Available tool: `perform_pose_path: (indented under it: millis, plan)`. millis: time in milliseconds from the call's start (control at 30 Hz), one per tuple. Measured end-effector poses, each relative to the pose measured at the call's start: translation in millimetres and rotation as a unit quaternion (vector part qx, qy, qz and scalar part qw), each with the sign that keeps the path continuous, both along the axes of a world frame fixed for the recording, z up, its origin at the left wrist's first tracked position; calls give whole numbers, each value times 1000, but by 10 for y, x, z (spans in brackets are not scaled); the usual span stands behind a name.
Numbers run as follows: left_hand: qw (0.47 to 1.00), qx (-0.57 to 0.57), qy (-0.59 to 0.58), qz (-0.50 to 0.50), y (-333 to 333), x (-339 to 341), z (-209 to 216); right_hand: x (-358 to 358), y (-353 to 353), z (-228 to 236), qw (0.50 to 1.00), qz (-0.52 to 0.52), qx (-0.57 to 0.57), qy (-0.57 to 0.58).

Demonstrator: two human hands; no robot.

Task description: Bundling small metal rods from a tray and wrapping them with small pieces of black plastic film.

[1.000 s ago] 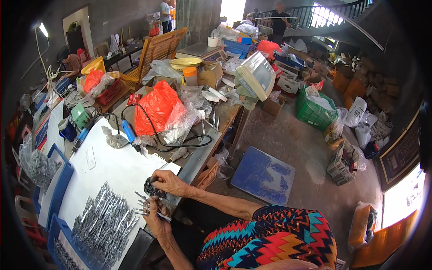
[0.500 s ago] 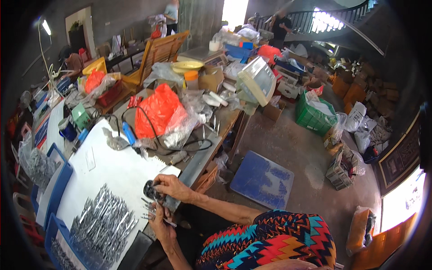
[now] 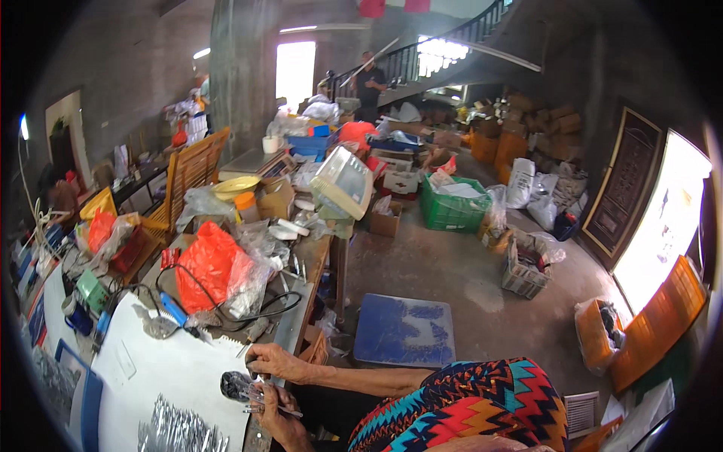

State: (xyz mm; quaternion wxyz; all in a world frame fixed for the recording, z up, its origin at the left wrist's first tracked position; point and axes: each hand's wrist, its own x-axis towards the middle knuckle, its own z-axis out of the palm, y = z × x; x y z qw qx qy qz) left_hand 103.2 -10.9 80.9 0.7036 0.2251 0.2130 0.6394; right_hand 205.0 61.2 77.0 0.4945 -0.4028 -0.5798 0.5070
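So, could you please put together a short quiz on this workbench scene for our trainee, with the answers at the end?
1. True or false: the heap of thin silvery metal rods lies on the flat white sheet.
2. What colour is the round, shallow bowl?
a) blue
b) yellow
c) black
3. Whose hold is it: which of the person's grips, left or right, has a few loose silvery rods in it?

Key: 1. True. 2. b. 3. The left grip.
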Motion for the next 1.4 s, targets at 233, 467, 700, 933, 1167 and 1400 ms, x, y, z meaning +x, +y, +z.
perform_pose_path:
  millis: [233, 467, 700, 933, 1167, 1400]
  plan:
    - [998, 41, -26, -41, -32, -74, -48, -71, -126, 122, 999, -22, 16, -45]
    - [997, 30, -65, -43, -179, -141, -124, -221, -153, 121, 999, -11, 47, -22]
    - [998, 21, -63, 15, -245, -203, -161, -343, -170, 88, 999, 18, 28, 18]
    - [999, -16, -30, 34, -241, -185, -90, -333, -196, 100, 996, 33, -4, 83]
    - [1000, -11, 2, -1, -115, 6, -96, -89, -185, 153, 993, -5, -20, 114]
    - [998, -3, 36, -47, 18, 144, -170, 120, -167, 184, 987, -11, -33, 154]
